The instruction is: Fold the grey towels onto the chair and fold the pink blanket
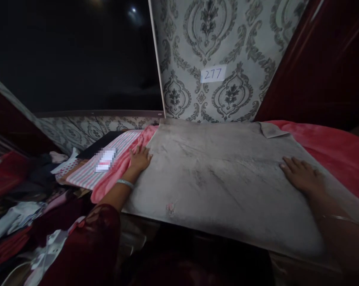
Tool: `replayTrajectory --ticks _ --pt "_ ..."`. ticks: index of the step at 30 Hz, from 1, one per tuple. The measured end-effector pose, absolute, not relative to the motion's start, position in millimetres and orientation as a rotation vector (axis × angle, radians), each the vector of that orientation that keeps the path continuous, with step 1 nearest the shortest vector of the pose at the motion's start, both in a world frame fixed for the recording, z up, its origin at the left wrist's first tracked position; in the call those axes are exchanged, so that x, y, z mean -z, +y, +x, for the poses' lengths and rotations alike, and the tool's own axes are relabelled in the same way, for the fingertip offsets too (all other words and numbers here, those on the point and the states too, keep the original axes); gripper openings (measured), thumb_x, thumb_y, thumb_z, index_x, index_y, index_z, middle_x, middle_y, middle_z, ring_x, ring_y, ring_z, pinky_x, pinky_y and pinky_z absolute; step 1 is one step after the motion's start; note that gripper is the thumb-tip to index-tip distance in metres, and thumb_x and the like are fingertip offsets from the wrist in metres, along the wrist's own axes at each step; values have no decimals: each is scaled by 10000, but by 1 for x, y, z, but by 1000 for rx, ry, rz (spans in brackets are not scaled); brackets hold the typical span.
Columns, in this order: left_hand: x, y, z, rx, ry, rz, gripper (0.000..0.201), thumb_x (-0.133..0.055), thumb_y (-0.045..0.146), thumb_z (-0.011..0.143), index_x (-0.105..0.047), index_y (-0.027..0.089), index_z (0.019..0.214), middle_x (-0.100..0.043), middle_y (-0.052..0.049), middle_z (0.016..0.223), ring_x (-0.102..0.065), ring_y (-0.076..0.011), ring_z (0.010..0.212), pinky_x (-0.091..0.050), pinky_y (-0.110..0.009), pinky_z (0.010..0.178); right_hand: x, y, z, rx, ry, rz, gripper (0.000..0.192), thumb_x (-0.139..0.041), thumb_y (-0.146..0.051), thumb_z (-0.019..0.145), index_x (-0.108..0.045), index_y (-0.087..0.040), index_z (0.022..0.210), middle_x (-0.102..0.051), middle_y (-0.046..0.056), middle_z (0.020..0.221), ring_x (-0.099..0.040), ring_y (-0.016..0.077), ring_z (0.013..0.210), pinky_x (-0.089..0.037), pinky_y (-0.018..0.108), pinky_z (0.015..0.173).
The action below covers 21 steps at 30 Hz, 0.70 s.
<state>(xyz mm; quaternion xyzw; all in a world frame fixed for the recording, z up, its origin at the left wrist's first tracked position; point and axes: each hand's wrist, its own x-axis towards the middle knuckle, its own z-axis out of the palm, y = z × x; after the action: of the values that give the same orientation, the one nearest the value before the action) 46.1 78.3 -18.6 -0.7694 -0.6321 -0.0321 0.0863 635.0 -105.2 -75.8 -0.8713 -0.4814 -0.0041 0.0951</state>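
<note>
Blurred square patch [106, 159] hides part of striped pink-and-white cloth [93, 171]. Red fuzzy blanket [331, 147] cut off at right edge.

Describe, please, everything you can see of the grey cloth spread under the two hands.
The grey cloth is a large, plush-looking rectangle, pale grey with darker brushed streaks and a small pinkish mark near its front edge. It lies spread flat over a pink blanket, its far right corner folded back and its near edge overhanging the front. The left hand rests at its left edge, partly on the blanket; the right hand presses flat on its right side.
</note>
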Motion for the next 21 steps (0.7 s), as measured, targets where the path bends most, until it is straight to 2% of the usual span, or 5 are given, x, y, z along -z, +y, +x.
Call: replayTrajectory --ticks 5,8,12,15,21 --pt "36 58 51 83 -1427 -2693 596 -333 481 1018 -328 284 1580 -288 -69 1670 -189 -299 1555 -166 -584 1235 72 -109 633 -10 -1410 -2591 778 -74 -571 958 -340 -186 1579 -262 122 1663 -244 358 1508 -230 600 1185" --pt "44 52 42 59 -1420 -2783 609 -314 464 1024 -286 256 1595 -264 -79 1678 -211 -278 1550 -190 -539 1236 70 -110 631 -21 -1396 -2588 775 -80 -558 964 -329 -170 1587 -239 124 1671 -230 355 1512 -202 581 1197" --pt "35 63 25 242 -1654 -2642 530 -403 393 986 -513 204 1469 -472 -138 1557 -380 -314 1465 -219 -567 1217 69 -108 630 -65 -1409 -2588 741 -106 -514 987 -326 -139 1588 -220 151 1672 -222 355 1514 -186 583 1194" --pt "23 85 32 382 -1652 -2655 403 -439 321 950 -700 212 1236 -665 -125 1319 -536 -283 1317 -343 -475 1171 74 -106 632 -16 -1400 -2579 698 -136 -491 997 -346 -165 1578 -249 159 1661 -251 350 1504 -201 587 1186" --pt "23 137 91 546 -1610 -2736 324 -469 211 892 -752 175 1046 -741 -102 1096 -649 -223 1057 -488 -362 1012 79 -102 635 0 -1387 -2580 697 -136 -504 981 -348 -211 1577 -281 123 1657 -272 343 1502 -224 574 1184"
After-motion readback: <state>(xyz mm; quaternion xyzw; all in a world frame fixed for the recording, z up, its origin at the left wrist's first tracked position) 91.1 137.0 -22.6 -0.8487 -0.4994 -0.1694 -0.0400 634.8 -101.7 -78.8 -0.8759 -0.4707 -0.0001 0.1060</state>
